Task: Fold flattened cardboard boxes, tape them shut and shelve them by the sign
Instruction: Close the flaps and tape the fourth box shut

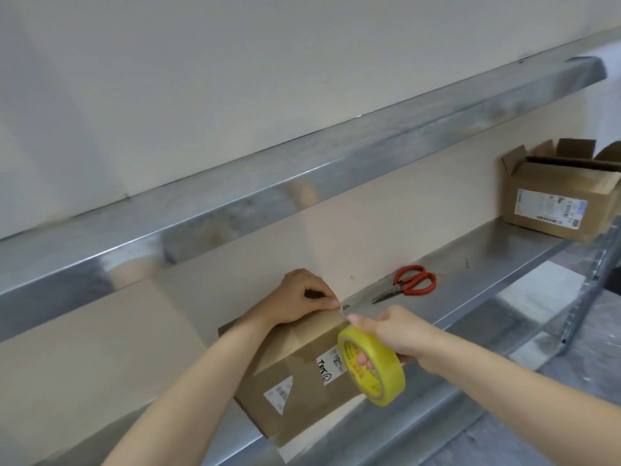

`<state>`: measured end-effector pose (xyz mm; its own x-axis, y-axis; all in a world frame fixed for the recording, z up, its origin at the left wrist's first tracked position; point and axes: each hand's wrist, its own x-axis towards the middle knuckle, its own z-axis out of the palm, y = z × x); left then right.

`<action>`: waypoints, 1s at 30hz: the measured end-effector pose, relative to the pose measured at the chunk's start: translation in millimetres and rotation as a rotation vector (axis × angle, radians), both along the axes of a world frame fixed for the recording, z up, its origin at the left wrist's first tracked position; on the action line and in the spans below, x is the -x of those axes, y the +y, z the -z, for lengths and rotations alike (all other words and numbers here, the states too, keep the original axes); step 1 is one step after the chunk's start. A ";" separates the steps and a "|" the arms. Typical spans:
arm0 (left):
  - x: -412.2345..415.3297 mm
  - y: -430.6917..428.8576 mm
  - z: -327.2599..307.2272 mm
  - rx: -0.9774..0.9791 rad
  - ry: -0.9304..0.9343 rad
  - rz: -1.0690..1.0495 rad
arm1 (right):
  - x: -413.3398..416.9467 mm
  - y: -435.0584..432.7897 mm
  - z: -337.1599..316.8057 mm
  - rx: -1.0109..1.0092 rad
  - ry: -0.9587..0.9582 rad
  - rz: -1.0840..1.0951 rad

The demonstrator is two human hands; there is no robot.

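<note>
A brown cardboard box (299,381) with white labels lies on the metal shelf (470,267) in front of me. My left hand (299,297) rests on the box's far top edge and pinches the loose end of clear tape there. My right hand (389,334) grips a yellow tape roll (373,368), fingers through its core, just right of the box top. A short stretch of tape runs from the roll to my left fingertips.
Red-handled scissors (408,285) lie on the shelf behind and right of the box. A second cardboard box (557,193) with open flaps stands at the shelf's far right end. An upper metal shelf (302,176) runs overhead. The wall sits close behind.
</note>
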<state>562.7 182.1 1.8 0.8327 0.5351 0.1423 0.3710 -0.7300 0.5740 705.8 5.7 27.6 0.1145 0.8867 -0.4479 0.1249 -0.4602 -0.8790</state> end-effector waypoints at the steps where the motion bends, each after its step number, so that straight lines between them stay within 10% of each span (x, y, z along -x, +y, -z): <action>1: -0.3 1.8 1.7 -0.020 0.034 0.005 | 0.5 -0.1 1.3 0.003 -0.005 -0.001; 13: -0.7 -10.2 -10.1 0.242 0.064 0.083 | 6.5 0.1 8.3 -0.002 0.010 0.042; 30: -1.5 -5.0 -0.8 0.037 0.152 0.083 | -0.6 4.8 6.4 -0.010 -0.043 -0.049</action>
<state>564.1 177.1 2.6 0.8846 0.4662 -0.0075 0.3951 -0.7410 0.5429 706.4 10.5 21.2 0.0894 0.8960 -0.4350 0.1846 -0.4441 -0.8768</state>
